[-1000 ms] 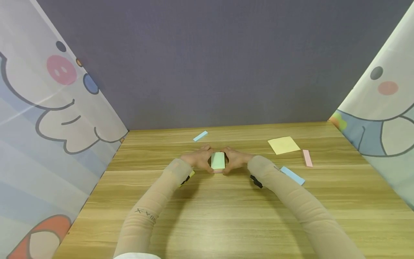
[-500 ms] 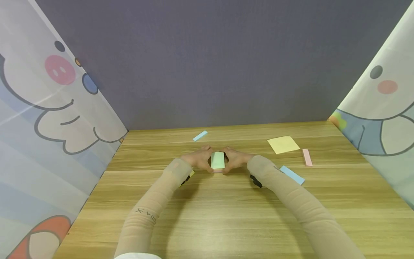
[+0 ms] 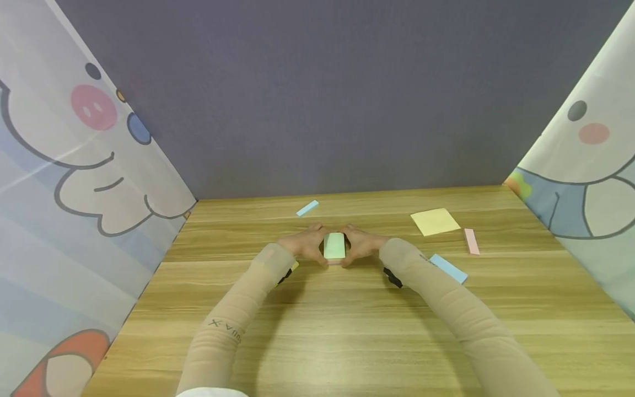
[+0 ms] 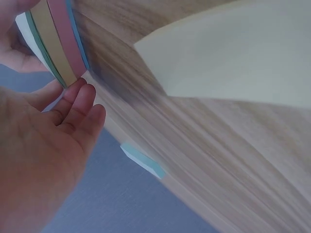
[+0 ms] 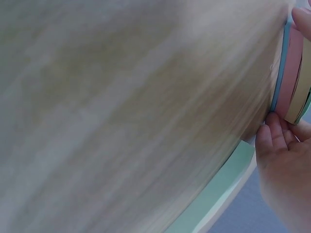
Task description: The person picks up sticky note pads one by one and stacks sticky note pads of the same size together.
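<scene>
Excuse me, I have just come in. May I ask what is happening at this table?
A person's left hand and right hand hold a stack of coloured pads between them, gripping it from both sides. It is pale green on top, with yellow, pink and blue below, and appears to rest on the table. Farther back lies a light blue strip; to the right are a yellow square, a pink strip and a blue pad.

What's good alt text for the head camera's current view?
A person's left hand and right hand hold a green-topped stack between them at a wooden table. A short blue strip lies beyond; a yellow sheet, pink strip and blue piece lie to the right.
</scene>
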### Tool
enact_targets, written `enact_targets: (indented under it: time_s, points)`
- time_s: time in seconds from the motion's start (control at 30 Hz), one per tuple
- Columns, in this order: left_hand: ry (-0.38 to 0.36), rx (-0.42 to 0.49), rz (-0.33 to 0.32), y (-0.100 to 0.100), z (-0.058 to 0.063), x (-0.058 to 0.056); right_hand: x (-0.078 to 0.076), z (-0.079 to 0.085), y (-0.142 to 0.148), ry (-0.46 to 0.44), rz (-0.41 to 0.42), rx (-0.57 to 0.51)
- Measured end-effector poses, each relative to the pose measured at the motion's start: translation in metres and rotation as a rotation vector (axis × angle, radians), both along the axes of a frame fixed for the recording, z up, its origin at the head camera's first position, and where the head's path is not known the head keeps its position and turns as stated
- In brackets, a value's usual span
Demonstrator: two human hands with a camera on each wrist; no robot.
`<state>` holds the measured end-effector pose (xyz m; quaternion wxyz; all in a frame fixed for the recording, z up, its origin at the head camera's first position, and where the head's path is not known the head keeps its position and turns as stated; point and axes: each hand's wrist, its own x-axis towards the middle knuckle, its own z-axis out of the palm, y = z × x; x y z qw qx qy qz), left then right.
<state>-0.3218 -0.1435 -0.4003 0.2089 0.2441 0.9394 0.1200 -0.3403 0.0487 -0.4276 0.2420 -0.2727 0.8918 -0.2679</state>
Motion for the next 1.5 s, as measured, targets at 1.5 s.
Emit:
enact_targets:
  time_s: [1.5]
  points:
    - [0.08, 0.123, -0.032, -0.014, 0.008, 0.02, -0.002, 0.015, 0.009, -0.029, 0.043, -0.06]
